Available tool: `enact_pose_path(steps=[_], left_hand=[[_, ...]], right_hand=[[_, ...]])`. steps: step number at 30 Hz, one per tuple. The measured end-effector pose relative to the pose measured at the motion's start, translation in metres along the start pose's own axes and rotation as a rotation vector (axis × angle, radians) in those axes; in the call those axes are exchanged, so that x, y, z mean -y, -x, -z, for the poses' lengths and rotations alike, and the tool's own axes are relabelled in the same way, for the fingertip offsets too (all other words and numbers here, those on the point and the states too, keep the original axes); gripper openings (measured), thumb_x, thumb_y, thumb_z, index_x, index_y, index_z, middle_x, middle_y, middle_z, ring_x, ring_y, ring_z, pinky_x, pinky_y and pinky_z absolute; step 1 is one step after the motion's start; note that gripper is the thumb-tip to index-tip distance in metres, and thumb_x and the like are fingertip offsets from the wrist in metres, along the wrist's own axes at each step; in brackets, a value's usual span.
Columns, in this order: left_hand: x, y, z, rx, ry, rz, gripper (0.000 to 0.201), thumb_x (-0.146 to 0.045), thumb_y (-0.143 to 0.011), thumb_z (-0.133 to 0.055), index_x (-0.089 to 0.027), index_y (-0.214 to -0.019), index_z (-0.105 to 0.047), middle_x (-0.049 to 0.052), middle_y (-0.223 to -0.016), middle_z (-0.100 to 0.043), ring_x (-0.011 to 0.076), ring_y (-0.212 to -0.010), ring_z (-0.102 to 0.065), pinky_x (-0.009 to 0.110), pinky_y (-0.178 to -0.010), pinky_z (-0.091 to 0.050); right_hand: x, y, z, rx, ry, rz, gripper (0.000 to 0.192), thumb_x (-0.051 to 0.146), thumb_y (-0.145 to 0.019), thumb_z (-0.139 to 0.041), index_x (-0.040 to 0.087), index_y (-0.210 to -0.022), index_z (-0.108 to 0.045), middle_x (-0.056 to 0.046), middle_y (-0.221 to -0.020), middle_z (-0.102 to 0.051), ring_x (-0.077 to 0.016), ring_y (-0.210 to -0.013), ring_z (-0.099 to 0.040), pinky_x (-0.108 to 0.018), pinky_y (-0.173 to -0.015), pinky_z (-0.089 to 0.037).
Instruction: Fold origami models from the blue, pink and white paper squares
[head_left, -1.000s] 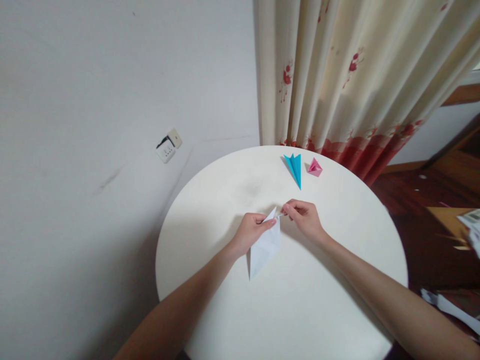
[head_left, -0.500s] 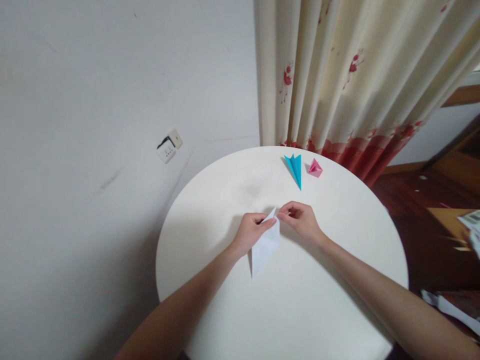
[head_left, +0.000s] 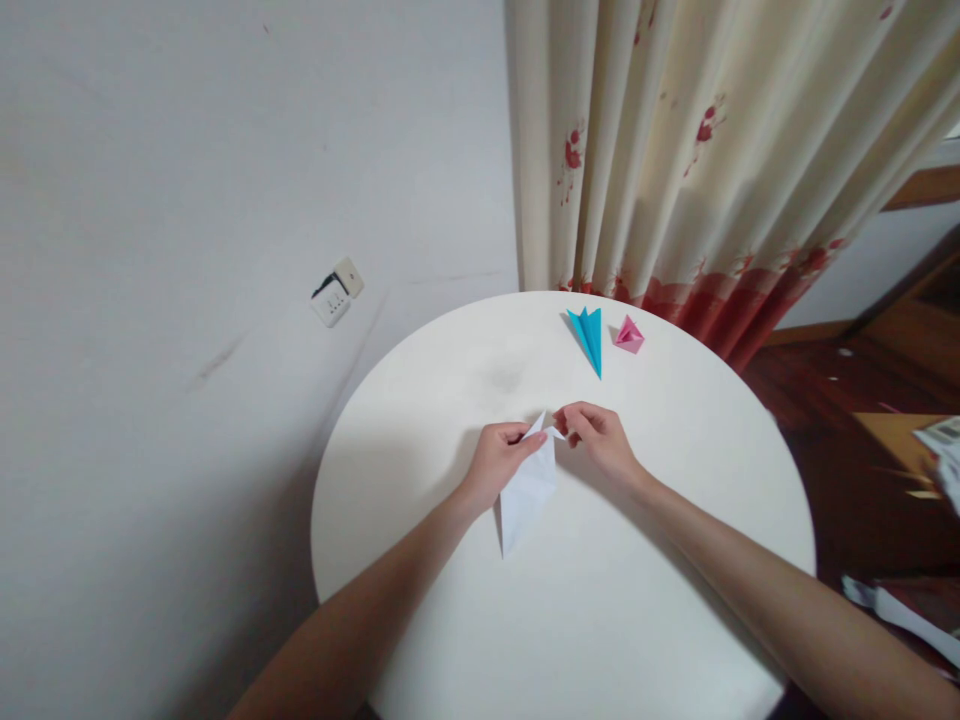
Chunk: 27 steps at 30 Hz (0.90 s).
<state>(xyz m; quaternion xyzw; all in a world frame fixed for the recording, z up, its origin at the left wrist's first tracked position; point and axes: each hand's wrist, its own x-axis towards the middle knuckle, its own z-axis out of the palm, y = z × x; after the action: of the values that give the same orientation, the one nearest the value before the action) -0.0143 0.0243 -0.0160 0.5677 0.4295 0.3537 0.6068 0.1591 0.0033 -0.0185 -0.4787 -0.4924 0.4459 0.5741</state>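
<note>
Pinched between the thumb and fingers of my left hand (head_left: 498,460) is a folded white paper (head_left: 529,490), a long pointed shape with creases. Its lower point aims toward me, and two narrow points stick out at its top. The right-hand one of these bends outward and down. Just beside that bent point is my right hand (head_left: 600,438), its fingers curled loosely and slightly apart, with the paper tip showing outside them. Whether a fingertip touches the tip is hard to see.
A round white table (head_left: 420,400) is under my hands. At its far side lie a blue folded paper (head_left: 589,338) and a small pink folded paper (head_left: 629,336). A wall with a socket (head_left: 331,302) stands at left, a patterned curtain (head_left: 675,180) behind.
My right fingers have loosened from the paper's top point. That point now bends out to the right. The left hand keeps its hold, shifted slightly left with the paper.
</note>
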Motion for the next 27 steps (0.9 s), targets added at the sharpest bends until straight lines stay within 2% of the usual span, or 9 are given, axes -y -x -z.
enact_pose_path(steps=[5,8,12,18,20,23,27], left_hand=[[0.002,-0.002,0.000,-0.007,-0.024,-0.013,0.041,-0.052,-0.071,-0.074,-0.011,-0.077,-0.071,0.001,-0.066,-0.063,0.0111,-0.055,-0.052,0.021,-0.050,-0.033],[0.002,-0.002,0.000,0.008,-0.015,-0.007,0.039,-0.050,-0.072,-0.074,-0.012,-0.079,-0.071,0.001,-0.066,-0.062,0.0106,-0.055,-0.051,0.021,-0.051,-0.032],[0.001,-0.001,0.000,0.051,-0.033,0.037,0.038,-0.049,-0.073,-0.073,-0.011,-0.073,-0.068,0.000,-0.062,-0.059,0.0094,-0.052,-0.048,0.021,-0.048,-0.028],[0.000,0.000,-0.001,-0.034,0.017,0.027,0.038,-0.049,-0.072,-0.073,-0.011,-0.076,-0.070,0.001,-0.064,-0.062,0.0102,-0.053,-0.050,0.021,-0.049,-0.031],[0.001,-0.001,0.000,-0.079,0.055,0.013,0.038,-0.049,-0.072,-0.074,-0.011,-0.075,-0.070,0.002,-0.066,-0.063,0.0106,-0.055,-0.051,0.022,-0.051,-0.033],[0.003,-0.002,0.001,-0.137,0.089,-0.009,0.037,-0.048,-0.072,-0.075,-0.012,-0.073,-0.069,0.002,-0.065,-0.062,0.0106,-0.056,-0.051,0.021,-0.051,-0.034],[0.005,-0.003,0.001,-0.137,0.106,-0.019,0.034,-0.045,-0.071,-0.076,-0.012,-0.075,-0.069,0.002,-0.067,-0.063,0.0114,-0.058,-0.053,0.021,-0.051,-0.034]], right_hand=[[-0.008,0.002,-0.002,0.034,0.096,-0.013,0.026,0.041,-0.075,-0.070,0.015,-0.071,-0.069,-0.003,-0.067,-0.066,-0.0140,-0.059,-0.055,-0.026,-0.056,-0.041],[-0.012,0.002,-0.001,0.050,0.095,-0.002,0.024,0.038,-0.075,-0.070,0.015,-0.071,-0.069,-0.003,-0.068,-0.067,-0.0136,-0.059,-0.054,-0.026,-0.057,-0.041],[-0.014,0.001,0.000,0.060,0.098,0.019,0.023,0.037,-0.076,-0.069,0.015,-0.071,-0.068,-0.001,-0.066,-0.064,-0.0127,-0.058,-0.052,-0.025,-0.056,-0.039],[-0.011,0.000,-0.002,0.062,0.022,-0.057,0.038,0.050,-0.084,-0.058,0.015,-0.075,-0.069,-0.003,-0.067,-0.063,-0.0144,-0.062,-0.053,-0.025,-0.054,-0.040],[-0.011,0.001,-0.003,0.096,-0.002,-0.089,0.043,0.054,-0.084,-0.056,0.014,-0.077,-0.070,-0.005,-0.069,-0.064,-0.0152,-0.064,-0.054,-0.025,-0.054,-0.040],[-0.013,0.004,-0.006,0.206,-0.021,-0.135,0.040,0.053,-0.078,-0.067,0.013,-0.074,-0.069,-0.003,-0.067,-0.063,-0.0132,-0.060,-0.052,-0.025,-0.055,-0.038],[-0.019,0.009,-0.008,0.312,0.011,-0.167,0.037,0.048,-0.072,-0.074,0.013,-0.065,-0.064,0.000,-0.060,-0.059,-0.0106,-0.055,-0.048,-0.025,-0.055,-0.035]])
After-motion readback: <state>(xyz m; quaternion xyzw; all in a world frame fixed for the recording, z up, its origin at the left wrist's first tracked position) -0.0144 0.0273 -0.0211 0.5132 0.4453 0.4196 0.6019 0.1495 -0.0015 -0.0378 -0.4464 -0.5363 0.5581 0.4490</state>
